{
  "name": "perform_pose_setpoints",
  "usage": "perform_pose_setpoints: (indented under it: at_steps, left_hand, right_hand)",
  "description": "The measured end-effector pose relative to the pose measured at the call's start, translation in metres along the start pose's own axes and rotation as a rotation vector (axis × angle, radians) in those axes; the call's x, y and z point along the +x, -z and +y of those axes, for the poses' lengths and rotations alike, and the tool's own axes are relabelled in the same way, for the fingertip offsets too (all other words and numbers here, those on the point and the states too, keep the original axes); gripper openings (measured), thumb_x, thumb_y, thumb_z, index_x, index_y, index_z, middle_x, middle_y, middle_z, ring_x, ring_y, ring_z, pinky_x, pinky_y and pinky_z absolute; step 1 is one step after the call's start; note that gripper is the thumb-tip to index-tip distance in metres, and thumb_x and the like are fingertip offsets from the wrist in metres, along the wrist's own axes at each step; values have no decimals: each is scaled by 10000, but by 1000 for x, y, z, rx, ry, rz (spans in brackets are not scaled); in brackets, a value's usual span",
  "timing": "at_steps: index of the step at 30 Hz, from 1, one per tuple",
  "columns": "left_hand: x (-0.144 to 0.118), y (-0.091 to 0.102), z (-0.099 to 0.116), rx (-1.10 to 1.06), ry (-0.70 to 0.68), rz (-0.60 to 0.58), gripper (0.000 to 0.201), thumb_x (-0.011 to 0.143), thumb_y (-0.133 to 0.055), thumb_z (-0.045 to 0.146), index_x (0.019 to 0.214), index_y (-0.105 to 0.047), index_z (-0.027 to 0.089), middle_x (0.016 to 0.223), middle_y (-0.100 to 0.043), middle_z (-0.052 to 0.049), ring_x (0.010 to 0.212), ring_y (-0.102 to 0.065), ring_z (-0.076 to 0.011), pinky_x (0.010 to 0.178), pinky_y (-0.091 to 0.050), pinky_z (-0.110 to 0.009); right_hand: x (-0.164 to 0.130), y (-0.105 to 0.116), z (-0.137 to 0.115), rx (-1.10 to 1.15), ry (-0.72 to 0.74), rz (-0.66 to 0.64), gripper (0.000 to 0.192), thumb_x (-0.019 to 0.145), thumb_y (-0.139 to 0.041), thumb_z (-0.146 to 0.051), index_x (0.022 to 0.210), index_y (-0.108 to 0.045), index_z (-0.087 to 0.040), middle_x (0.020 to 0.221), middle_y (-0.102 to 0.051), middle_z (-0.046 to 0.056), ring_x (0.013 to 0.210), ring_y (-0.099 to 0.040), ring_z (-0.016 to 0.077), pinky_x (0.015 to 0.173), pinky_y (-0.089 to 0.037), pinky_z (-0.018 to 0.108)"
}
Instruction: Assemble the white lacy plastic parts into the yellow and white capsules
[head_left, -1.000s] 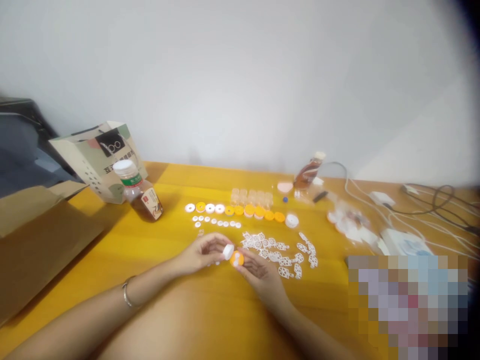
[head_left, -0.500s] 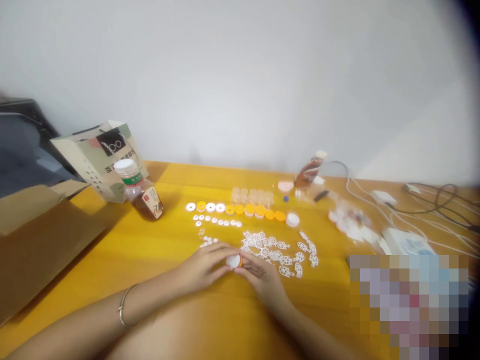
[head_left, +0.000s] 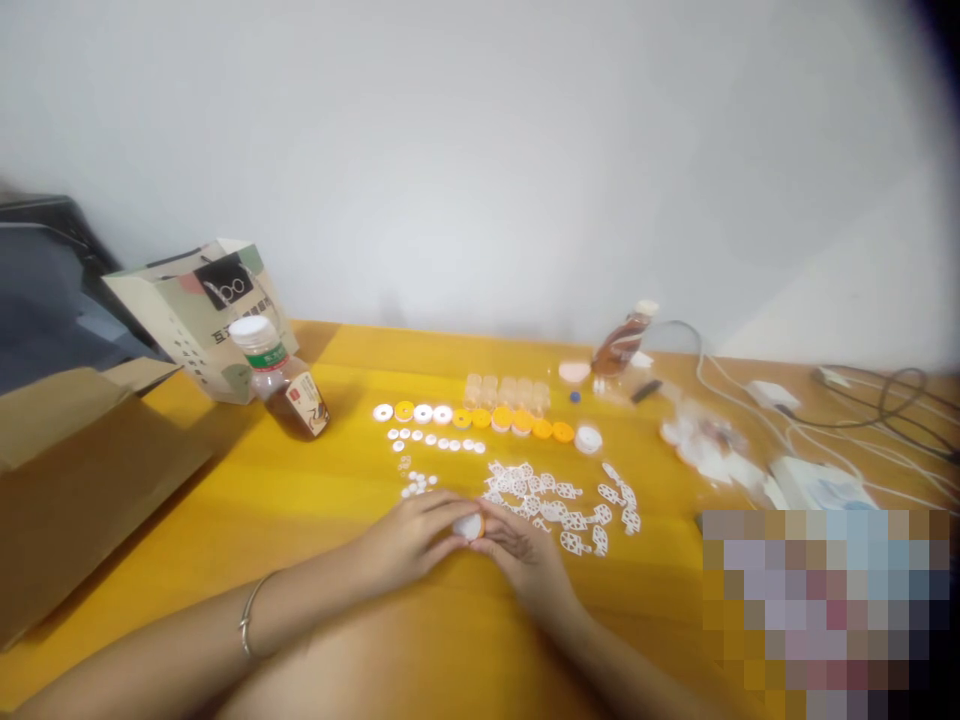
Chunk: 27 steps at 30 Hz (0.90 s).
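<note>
Hands meet low at the middle of the yellow table (head_left: 315, 480), and I see both closed around 1 small round piece (head_left: 470, 525), white on top with an orange edge showing on its right. My left hand (head_left: 416, 535) curls over it from 9 o'clock, fingers bent and thumb tucked against the white face; my right hand (head_left: 525, 555) pinches it from 3 o'clock, fingertips nearly shut on the orange rim. Neither hand is open in any real way.

Judging progress: the white and orange halves look pressed together, so this piece seems close to finished, though I cannot tell whether it is fully seated. Plenty is left, I would say. At 12 o'clock from the hands lies a row of discs (head_left: 480, 418), white rings at its left, orange caps at its right, with clear cups (head_left: 506, 392) just behind. Small white dots (head_left: 435, 440) sit between that row and my hands. White lattice cutouts (head_left: 559, 500) spread out at 2 o'clock, just beside my right fingers.

Farther off, a bottle (head_left: 281, 385) stands at 10 o'clock, near a cardboard box (head_left: 82, 470).
</note>
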<state>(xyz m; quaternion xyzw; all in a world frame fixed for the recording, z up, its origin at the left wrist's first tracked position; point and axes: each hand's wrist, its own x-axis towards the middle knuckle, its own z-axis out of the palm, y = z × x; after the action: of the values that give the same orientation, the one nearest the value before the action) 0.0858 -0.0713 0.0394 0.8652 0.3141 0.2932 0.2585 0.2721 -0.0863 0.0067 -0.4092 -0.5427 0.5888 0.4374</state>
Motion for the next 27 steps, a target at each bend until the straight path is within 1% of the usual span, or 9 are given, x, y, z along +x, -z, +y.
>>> perform_pose_setpoints:
  at_steps: [3,6,11,16,22,27]
  left_hand:
    - [-1,-1,-1,17,-5,-11,355,859,-484,224,1214,-495,220,1122,-586,-99,1003,-555,-203,863,-455,-341]
    - [-2,-1,-1,38,-7,-31,335,864,-475,222,1198,-506,214,1110,-594,-99,997,-559,-201,847,-462,-332]
    - [-2,-2,-1,39,-14,-48,322,868,-467,214,1188,-507,212,1131,-586,-95,1004,-555,-195,848,-460,-322]
    - [-2,-1,-1,36,-46,-39,332,859,-482,202,1189,-507,217,1114,-593,-93,982,-562,-192,838,-464,-321]
    - [-2,1,-1,29,-78,-21,345,836,-517,222,1181,-516,204,1069,-595,-98,951,-560,-183,812,-467,-293]
    - [-3,2,-4,29,-125,-16,355,837,-527,236,1191,-510,205,1061,-589,-103,932,-560,-175,792,-464,-280]
  right_hand:
    - [0,1,4,-4,19,3,406,692,-679,-285,1084,-573,-275,758,-689,-12,781,-658,192,806,-509,359]
    - [-1,1,5,-5,22,2,402,697,-674,-265,1079,-550,-266,749,-679,-12,752,-654,183,778,-510,342]
    - [-2,2,4,-11,14,-5,389,702,-670,-268,1065,-530,-261,739,-670,-15,744,-650,180,778,-503,342]
    - [-2,2,3,4,-1,-4,398,690,-683,-295,1054,-525,-264,738,-668,-20,740,-649,179,775,-503,344]
    - [-3,0,-3,39,-12,-39,337,706,-670,-272,1012,-529,-253,749,-655,-16,762,-638,170,775,-492,322]
    - [-4,-1,-7,63,2,-68,314,727,-647,-241,992,-478,-252,717,-642,-29,734,-631,154,761,-479,307]
